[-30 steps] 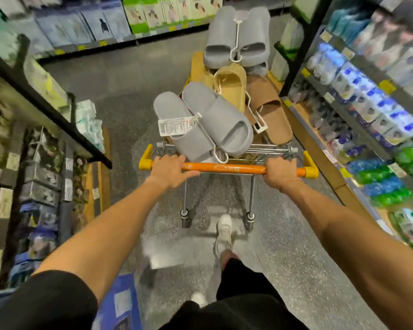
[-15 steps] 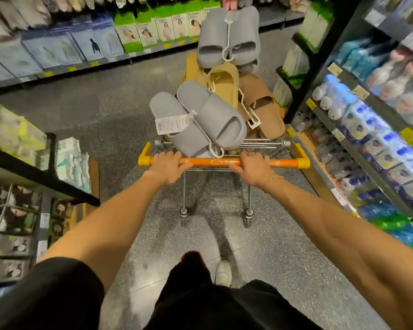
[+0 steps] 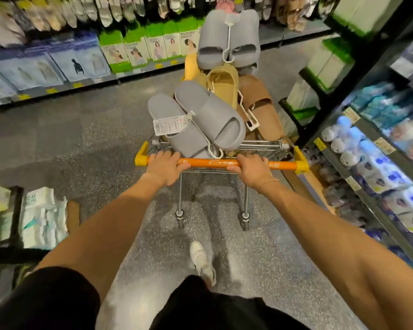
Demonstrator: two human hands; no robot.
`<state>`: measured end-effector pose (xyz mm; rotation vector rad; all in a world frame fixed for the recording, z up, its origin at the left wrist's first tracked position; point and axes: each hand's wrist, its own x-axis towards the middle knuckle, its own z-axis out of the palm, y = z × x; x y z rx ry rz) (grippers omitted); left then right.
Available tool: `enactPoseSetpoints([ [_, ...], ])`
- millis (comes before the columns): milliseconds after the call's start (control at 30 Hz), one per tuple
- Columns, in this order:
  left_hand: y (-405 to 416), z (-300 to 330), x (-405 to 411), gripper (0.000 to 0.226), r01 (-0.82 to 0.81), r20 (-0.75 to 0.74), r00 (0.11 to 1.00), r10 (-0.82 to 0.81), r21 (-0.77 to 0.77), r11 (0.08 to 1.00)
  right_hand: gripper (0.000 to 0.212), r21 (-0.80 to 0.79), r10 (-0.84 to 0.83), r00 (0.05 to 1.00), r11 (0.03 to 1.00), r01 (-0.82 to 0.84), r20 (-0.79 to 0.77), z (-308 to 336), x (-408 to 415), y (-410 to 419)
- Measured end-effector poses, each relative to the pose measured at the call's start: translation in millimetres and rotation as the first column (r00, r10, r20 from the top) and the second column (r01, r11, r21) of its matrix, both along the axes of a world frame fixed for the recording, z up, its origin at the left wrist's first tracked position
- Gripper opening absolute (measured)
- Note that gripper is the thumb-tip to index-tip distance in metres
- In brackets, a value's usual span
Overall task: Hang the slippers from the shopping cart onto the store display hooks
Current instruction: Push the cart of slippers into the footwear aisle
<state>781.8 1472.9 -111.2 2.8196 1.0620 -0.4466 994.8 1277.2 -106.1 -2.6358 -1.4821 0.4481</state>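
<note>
Nearer the blurred, seemingly slipper-hung far shelves, left hand (image 3: 165, 168) and right hand (image 3: 251, 169) still grip the cart handle (image 3: 210, 162).

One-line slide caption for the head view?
Both hands, left and right, grip the cart's orange handle; slippers piled inside.

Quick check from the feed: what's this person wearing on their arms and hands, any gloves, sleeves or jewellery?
No gloves on either the left hand or the right hand. Both forearms are bare. Short black sleeves show at the bottom edge. A thin bracelet circles the right wrist. No watch or rings are visible.
</note>
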Motion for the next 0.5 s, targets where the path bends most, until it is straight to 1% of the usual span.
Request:
enactPoseSetpoints([
  [200,114.7,9.1,76.7,0.060,0.033,-0.106,0.994,-0.037,-0.048,0.998,0.052,-0.017,-0.012,0.999,1.000,0.011,-0.034,3.7,68.1,109.6],
  [300,166.6,9.3,112.3,0.060,0.077,-0.141,0.987,-0.078,-0.013,0.997,0.051,-0.065,-0.001,0.999,0.998,-0.002,-0.048,8.5,104.7,159.2],
  [400,216.1,11.3,152.6,0.064,0.099,-0.146,0.984,-0.101,-0.021,0.995,0.058,-0.108,0.031,0.999,0.994,-0.034,-0.031,9.4,146.9,205.6],
  [467,250.1,12.8,179.9,0.061,0.131,-0.122,0.984,-0.132,-0.017,0.991,0.065,-0.101,0.082,0.996,0.991,-0.086,-0.035,8.5,175.5,235.4],
  [500,268.1,13.7,193.2,0.058,0.155,-0.107,0.982,-0.155,-0.006,0.988,0.066,-0.089,0.100,0.994,0.991,-0.103,-0.031,7.3,189.4,249.8],
])
